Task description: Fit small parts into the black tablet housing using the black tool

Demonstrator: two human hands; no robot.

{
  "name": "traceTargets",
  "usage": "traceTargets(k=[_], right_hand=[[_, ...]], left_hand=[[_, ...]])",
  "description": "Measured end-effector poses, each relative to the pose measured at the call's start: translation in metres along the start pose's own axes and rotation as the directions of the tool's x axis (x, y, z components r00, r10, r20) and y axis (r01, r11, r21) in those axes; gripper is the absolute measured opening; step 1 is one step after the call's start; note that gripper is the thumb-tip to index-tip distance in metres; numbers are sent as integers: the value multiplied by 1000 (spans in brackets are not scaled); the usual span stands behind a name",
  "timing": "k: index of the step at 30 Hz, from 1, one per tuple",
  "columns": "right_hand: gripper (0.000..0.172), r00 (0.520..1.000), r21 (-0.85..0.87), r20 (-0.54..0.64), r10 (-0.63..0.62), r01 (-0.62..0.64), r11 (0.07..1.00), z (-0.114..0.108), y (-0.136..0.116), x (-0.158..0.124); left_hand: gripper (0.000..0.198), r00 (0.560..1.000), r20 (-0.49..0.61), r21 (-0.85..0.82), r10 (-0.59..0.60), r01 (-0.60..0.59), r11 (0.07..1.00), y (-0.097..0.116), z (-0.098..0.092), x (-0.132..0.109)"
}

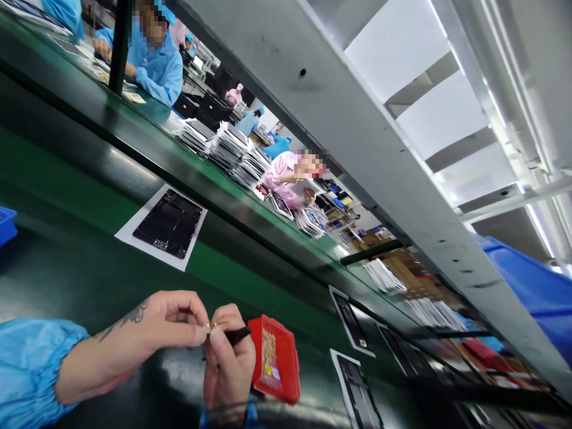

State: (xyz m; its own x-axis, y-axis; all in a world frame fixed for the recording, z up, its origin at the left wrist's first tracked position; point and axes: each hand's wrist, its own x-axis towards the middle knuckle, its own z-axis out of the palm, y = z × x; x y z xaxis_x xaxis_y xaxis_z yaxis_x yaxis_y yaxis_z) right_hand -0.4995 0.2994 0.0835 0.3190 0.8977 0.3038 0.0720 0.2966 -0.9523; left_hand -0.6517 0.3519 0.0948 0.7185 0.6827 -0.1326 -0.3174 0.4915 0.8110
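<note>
My left hand (pixel 156 328), in a blue sleeve, is closed, with thumb and forefinger pinching a tiny pale piece (pixel 207 328). Close against it, my right hand (pixel 230 363) is also closed, its thumb and fingers around a dark tapered object (pixel 238 335) whose kind I cannot make out. Another small light-coloured bit shows at the right fingertips, too small to name. Just right of that hand, a red plastic bin (pixel 292 363) stands on the green bench, with many small beige strips (pixel 269 348) and a yellow-and-white label inside.
A black device panel on a white sheet (pixel 181 262) lies beyond my hands on the green belt. More panels (pixel 357 387) lie to the right. A blue bin (pixel 6 225) sits at the left edge. Stacks of panels (pixel 230 146) and co-workers (pixel 163 65) are across the line.
</note>
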Motion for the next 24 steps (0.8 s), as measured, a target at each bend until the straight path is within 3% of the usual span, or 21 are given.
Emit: traceTargets(k=[3, 5, 12, 16, 21, 22, 24], right_hand=[[41, 940, 260, 230, 251, -308, 915, -9, -8, 2], [43, 887, 250, 326, 326, -414, 875, -13, -12, 3], [45, 897, 135, 352, 269, -333, 933, -21, -14, 4], [41, 893, 148, 358, 273, -344, 927, -25, -11, 3], [42, 869, 137, 391, 303, -380, 915, -26, -10, 6], [44, 874, 127, 383, 297, -369, 921, -26, -12, 6], [43, 938, 65, 280, 207, -233, 970, -25, -16, 3]], left_hand=[[19, 988, 121, -9, -96, 98, 995, 5, -3, -2], [18, 979, 145, 15, -143, 143, 990, 7, -4, -3], [12, 953, 133, 49, -272, 268, 962, 12, 0, -2], [20, 944, 126, 66, -305, 299, 952, 17, 4, -1], [12, 927, 88, 76, -365, 359, 930, 22, 8, -3], [11, 925, 95, 87, -367, 360, 929, 22, 7, -2], [12, 940, 110, 117, -324, 311, 943, 19, 4, -1]])
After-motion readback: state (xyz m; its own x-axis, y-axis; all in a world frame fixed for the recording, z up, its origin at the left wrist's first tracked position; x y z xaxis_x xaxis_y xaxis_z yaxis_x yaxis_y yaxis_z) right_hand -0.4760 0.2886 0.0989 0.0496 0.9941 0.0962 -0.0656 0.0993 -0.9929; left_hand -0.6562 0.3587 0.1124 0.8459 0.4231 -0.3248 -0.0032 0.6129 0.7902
